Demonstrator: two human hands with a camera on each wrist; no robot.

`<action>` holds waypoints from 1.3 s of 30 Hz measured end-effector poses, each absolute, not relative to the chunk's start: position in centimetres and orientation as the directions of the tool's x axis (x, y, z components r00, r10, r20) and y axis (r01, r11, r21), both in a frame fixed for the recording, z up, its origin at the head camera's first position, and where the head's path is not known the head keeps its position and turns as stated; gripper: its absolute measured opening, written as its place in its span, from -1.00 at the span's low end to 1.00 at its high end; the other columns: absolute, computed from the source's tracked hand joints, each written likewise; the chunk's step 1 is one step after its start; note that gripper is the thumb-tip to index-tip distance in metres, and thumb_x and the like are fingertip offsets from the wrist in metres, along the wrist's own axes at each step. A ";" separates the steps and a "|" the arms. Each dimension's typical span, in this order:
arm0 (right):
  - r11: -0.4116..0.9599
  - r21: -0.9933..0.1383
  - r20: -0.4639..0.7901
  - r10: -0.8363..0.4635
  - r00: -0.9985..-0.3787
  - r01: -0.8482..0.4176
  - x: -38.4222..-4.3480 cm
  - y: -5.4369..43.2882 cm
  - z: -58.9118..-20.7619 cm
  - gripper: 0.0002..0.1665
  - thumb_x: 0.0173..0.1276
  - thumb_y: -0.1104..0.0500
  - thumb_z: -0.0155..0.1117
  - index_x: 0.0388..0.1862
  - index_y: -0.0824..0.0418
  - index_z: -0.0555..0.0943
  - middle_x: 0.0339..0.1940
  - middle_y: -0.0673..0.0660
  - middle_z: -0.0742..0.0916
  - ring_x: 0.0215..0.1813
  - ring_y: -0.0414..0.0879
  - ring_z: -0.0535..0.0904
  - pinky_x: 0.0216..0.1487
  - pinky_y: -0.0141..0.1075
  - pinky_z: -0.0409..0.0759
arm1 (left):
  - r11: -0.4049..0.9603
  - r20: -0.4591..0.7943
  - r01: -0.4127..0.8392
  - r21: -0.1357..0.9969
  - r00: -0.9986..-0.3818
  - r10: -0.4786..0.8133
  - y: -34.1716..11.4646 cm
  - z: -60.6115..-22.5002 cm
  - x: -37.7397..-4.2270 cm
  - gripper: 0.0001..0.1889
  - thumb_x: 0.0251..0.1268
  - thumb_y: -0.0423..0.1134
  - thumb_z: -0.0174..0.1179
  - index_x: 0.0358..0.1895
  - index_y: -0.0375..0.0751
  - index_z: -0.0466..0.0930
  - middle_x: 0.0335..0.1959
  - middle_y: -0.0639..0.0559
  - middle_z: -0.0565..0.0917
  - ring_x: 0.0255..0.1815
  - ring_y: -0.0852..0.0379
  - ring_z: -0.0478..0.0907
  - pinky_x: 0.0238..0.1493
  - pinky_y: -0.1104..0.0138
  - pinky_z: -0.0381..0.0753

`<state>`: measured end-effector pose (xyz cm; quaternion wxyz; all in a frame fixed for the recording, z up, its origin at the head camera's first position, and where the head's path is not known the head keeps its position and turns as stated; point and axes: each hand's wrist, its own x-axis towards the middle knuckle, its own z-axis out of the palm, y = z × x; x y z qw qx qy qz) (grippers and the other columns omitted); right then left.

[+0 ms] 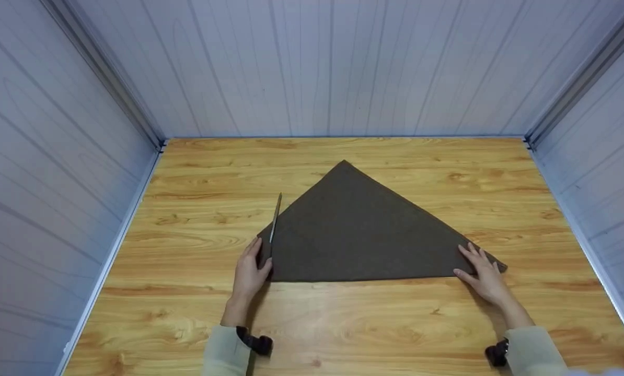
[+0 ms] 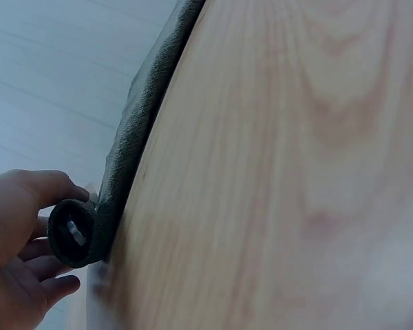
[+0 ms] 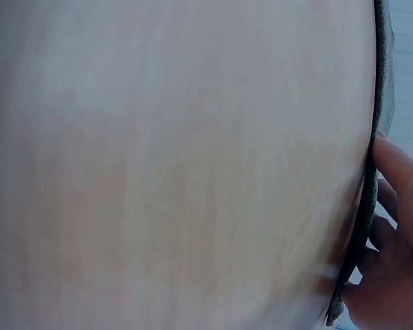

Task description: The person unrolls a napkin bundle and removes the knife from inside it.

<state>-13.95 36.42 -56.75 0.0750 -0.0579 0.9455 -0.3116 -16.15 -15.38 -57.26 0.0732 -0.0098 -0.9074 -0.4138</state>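
A dark olive-brown cloth lies as a triangle, its peak pointing away from me. At its left end my left hand curls thumb and fingers round a rolled part of the cloth. The roll's open end faces the left wrist camera, with a small pale thing inside that I cannot identify. A slim pencil-like stick lies along this end and juts past the upper left edge. Near the right corner, my right hand rests on the cloth with spread fingers, its thumb by the near edge.
The cloth lies on a wood-grain tabletop. Pale panels stand around it: a back wall, a left wall and a right wall. Dark wrist straps sit by the light sleeves.
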 end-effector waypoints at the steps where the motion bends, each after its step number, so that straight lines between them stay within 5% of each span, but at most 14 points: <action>1: 0.799 -0.598 -0.105 -0.157 -0.982 -0.063 -13.9 36.4 -56.7 -0.20 0.25 -0.02 0.12 0.34 0.33 0.11 0.33 0.45 0.04 0.31 0.39 -0.22 0.10 0.34 -0.33 | 0.653 0.140 0.078 0.754 -0.989 -0.043 -15.5 -57.2 -16.1 -0.46 0.07 -0.41 0.17 0.16 -0.52 0.29 0.17 -0.38 0.30 0.21 -0.20 0.22 0.20 0.09 0.17; 20: 0.798 -0.600 -0.109 -0.156 -0.982 -0.060 -13.9 36.4 -56.8 -0.19 0.26 -0.04 0.11 0.34 0.32 0.10 0.33 0.45 0.04 0.31 0.39 -0.23 0.08 0.36 -0.32 | 0.583 0.137 0.066 0.810 -0.987 -0.079 -17.5 -57.0 -15.7 -0.59 0.07 -0.57 0.11 0.06 -0.58 0.38 -0.01 -0.41 0.46 0.06 -0.20 0.39 0.03 0.14 0.40; 30: 0.800 -0.597 -0.115 -0.155 -0.981 -0.056 -14.0 36.3 -56.8 -0.19 0.25 -0.04 0.12 0.34 0.31 0.11 0.33 0.45 0.05 0.31 0.40 -0.22 0.09 0.35 -0.33 | 0.617 0.255 0.113 0.779 -0.956 -0.147 -17.6 -57.3 -15.2 -0.69 -0.06 -0.57 0.23 -0.15 -0.51 0.54 -0.25 -0.28 0.58 -0.24 -0.10 0.56 -0.23 0.21 0.55; 39: 0.797 -0.600 -0.112 -0.160 -0.981 -0.061 -14.0 36.3 -56.7 -0.19 0.26 -0.05 0.11 0.35 0.32 0.09 0.33 0.46 0.03 0.30 0.40 -0.24 0.09 0.35 -0.34 | 0.670 0.261 0.132 0.731 -0.961 -0.096 -16.9 -57.3 -14.8 -0.57 -0.04 -0.44 0.28 -0.03 -0.52 0.47 0.02 -0.34 0.46 0.07 -0.20 0.37 0.09 0.09 0.32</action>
